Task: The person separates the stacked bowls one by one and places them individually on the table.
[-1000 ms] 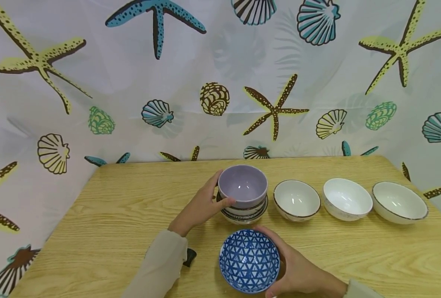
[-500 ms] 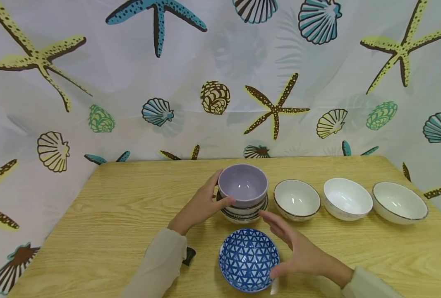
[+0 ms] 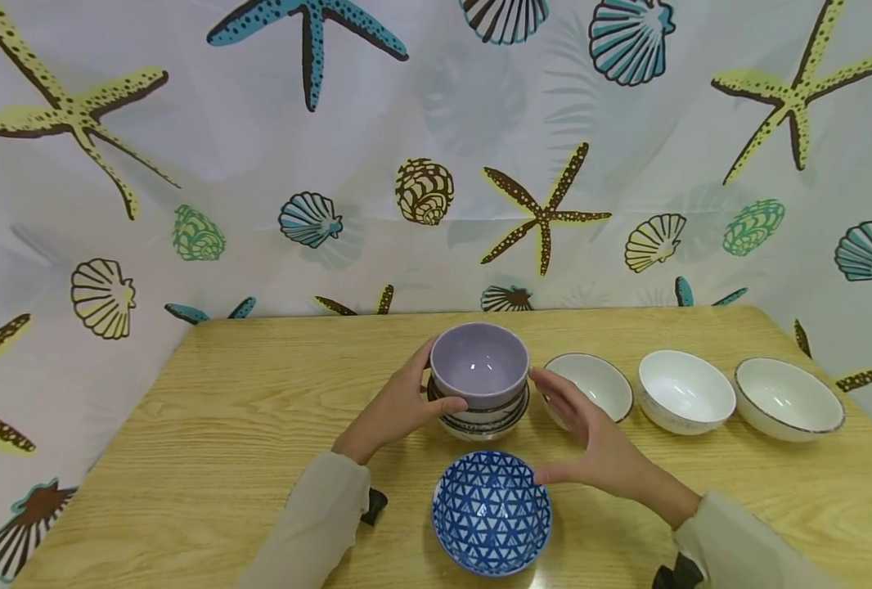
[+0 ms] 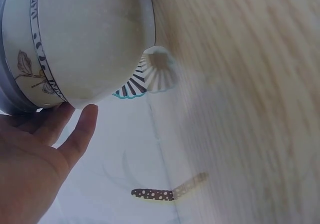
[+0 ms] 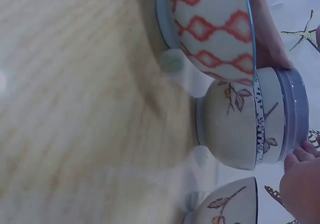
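My left hand (image 3: 399, 413) holds the purple bowl (image 3: 480, 364) at its left side, thumb across the front and fingers behind. That bowl sits on top of a stack of cream bowls (image 3: 483, 427) with brown leaf patterns, whose sides show in the left wrist view. Directly in front stands a bowl with blue triangles inside (image 3: 491, 515); its outside (image 5: 215, 32) is white with red diamonds. Above its right side my right hand (image 3: 601, 450) is spread, holding nothing, with its fingertips by the purple bowl's right edge. In the right wrist view they are near the purple rim.
To the stack's right stand a cream bowl (image 3: 591, 384) with a dark rim, a white bowl (image 3: 686, 393) and a wider cream bowl (image 3: 789, 399), in a row on the wooden table (image 3: 259, 393). A shell-patterned cloth (image 3: 377, 123) hangs behind.
My right hand has let go of the blue-patterned bowl and moved up and away to the purple bowl's right side. My left hand stays on the purple bowl. The bowls have not moved.
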